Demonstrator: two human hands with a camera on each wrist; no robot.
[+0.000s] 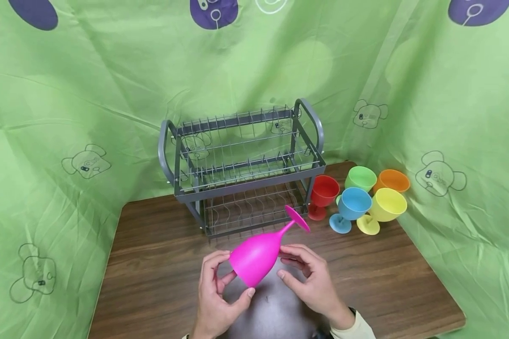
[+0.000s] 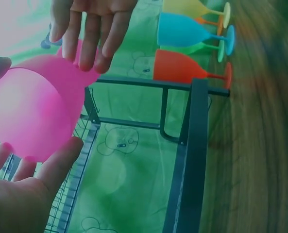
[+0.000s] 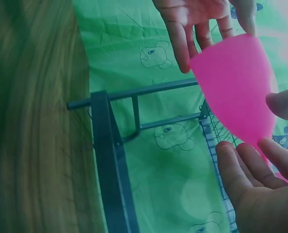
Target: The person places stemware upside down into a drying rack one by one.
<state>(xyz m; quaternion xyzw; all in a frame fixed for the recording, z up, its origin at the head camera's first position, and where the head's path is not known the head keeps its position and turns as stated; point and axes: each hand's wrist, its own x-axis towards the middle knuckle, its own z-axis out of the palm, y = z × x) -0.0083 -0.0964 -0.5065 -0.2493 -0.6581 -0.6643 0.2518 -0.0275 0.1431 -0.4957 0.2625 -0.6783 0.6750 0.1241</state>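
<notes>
A pink plastic goblet (image 1: 256, 256) is held tilted in the air, its mouth toward the lower left and its foot toward the upper right. My left hand (image 1: 220, 289) grips it at the rim, thumb on the near side and fingers on the far side. Beside the lower bowl and stem is my right hand (image 1: 311, 280), its fingers loosely bent; the index fingertip appears to touch the bowl while the thumb stands apart from it in the head view. The right wrist view shows the pink bowl (image 3: 236, 82) between both hands.
A grey two-tier dish rack (image 1: 250, 181) stands at the back of the wooden table (image 1: 152, 268). To its right are red (image 1: 324, 190), green (image 1: 360, 178), blue (image 1: 354, 203), orange (image 1: 392, 180) and yellow (image 1: 389, 205) goblets, upright. Green cloth (image 1: 123, 94) surrounds the table.
</notes>
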